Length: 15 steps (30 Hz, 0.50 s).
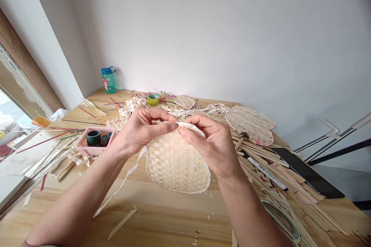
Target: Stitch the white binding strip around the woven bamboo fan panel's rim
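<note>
A woven bamboo fan panel (176,158) with a pale cloth edging hangs upright between my hands, over the table. My left hand (147,125) pinches its top edge between thumb and fingers. Close beside it, my right hand (208,139) grips the same edge, thumb on the near face. A white cloth strip (127,173) trails from the panel's left side down to the tabletop. Whether a needle or thread sits between the fingertips is hidden.
A pink basket (95,148) with thread spools stands left. Behind are a blue bottle (108,81), yellow tape roll (153,99) and loose strips. To the right lie woven panels (251,121), a marker (268,173), a black phone (307,173) and a round green-rimmed object (281,220).
</note>
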### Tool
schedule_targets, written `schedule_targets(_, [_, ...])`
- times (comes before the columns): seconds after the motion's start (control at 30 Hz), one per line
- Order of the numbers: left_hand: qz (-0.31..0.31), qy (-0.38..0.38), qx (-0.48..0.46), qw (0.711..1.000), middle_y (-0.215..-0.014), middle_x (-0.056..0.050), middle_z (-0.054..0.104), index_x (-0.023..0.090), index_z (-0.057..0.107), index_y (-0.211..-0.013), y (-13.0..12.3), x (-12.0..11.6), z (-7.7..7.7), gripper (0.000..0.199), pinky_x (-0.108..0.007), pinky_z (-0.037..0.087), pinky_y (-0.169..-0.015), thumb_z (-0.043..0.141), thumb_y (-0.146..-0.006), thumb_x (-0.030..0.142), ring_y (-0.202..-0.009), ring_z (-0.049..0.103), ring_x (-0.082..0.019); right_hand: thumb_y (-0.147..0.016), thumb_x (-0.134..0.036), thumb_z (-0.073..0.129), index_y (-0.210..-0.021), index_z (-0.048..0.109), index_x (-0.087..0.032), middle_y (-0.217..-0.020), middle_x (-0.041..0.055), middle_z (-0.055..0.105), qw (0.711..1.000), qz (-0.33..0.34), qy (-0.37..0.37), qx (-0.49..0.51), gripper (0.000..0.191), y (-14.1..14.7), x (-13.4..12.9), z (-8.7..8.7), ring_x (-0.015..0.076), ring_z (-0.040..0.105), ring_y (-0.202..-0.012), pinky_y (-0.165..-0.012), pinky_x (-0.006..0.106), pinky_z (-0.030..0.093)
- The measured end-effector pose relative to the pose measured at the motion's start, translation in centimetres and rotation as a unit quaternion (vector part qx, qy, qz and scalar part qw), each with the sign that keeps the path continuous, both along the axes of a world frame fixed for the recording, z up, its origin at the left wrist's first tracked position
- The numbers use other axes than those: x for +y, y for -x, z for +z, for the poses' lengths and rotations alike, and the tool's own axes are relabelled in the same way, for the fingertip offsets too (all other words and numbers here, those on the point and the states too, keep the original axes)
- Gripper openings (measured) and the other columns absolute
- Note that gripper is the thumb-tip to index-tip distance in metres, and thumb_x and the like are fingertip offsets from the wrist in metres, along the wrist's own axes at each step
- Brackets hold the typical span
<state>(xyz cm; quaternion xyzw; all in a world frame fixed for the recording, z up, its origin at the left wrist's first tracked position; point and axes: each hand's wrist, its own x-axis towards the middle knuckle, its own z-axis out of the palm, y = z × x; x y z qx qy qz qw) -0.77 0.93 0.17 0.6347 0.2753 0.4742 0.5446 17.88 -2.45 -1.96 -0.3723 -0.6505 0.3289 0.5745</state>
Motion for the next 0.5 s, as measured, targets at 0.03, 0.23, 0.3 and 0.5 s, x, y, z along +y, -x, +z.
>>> schedule_targets(0.03, [0.0, 0.0, -0.001, 1.0, -0.073, -0.002, 0.074, 0.021, 0.084, -0.076, 0.0, 0.0, 0.0, 0.023, -0.026, 0.045, -0.063, 0.094, -0.068, 0.039, -0.068, 0.061, -0.013, -0.085, -0.028, 0.076, -0.08, 0.071, -0.02, -0.064, -0.0052, 0.056, 1.0, 0.001, 0.001, 0.001, 0.01, 0.0, 0.0, 0.0, 0.011, 0.045, -0.057, -0.054, 0.026, 0.037])
schedule_targets(0.23, [-0.003, 0.024, -0.002, 1.0, -0.071, -0.002, 0.073, 0.019, 0.084, -0.076, 0.1, -0.1, -0.1, 0.024, -0.024, 0.044, -0.061, 0.095, -0.066, 0.038, -0.066, 0.06, -0.012, -0.087, -0.029, 0.075, -0.082, 0.071, -0.02, -0.065, -0.0051, 0.053, 1.0, 0.015, 0.01, -0.008, 0.011, -0.1, -0.2, 0.2, 0.0108, 0.044, -0.058, -0.054, 0.026, 0.036])
schedule_targets(0.3, [-0.003, 0.023, -0.003, 1.0, -0.071, -0.002, 0.073, 0.019, 0.083, -0.076, 0.1, -0.1, -0.2, 0.024, -0.024, 0.044, -0.06, 0.095, -0.066, 0.038, -0.065, 0.06, -0.012, -0.089, -0.034, 0.075, -0.085, 0.071, -0.021, -0.067, -0.0043, 0.054, 0.999, 0.042, 0.017, -0.024, 0.014, -0.5, -0.2, 0.5, 0.0115, 0.045, -0.059, -0.055, 0.027, 0.038])
schedule_targets(0.5, [-0.025, 0.032, 0.012, 0.999, -0.072, -0.003, 0.074, 0.018, 0.081, -0.078, 0.3, 0.0, -0.3, 0.02, -0.023, 0.046, -0.056, 0.09, -0.074, 0.035, -0.061, 0.061, -0.011, -0.1, -0.044, 0.065, -0.086, 0.073, -0.023, -0.071, 0.0002, 0.061, 0.998, -0.022, -0.049, 0.02, 0.027, -2.6, 0.4, 1.1, 0.0149, 0.054, -0.064, -0.058, 0.029, 0.045])
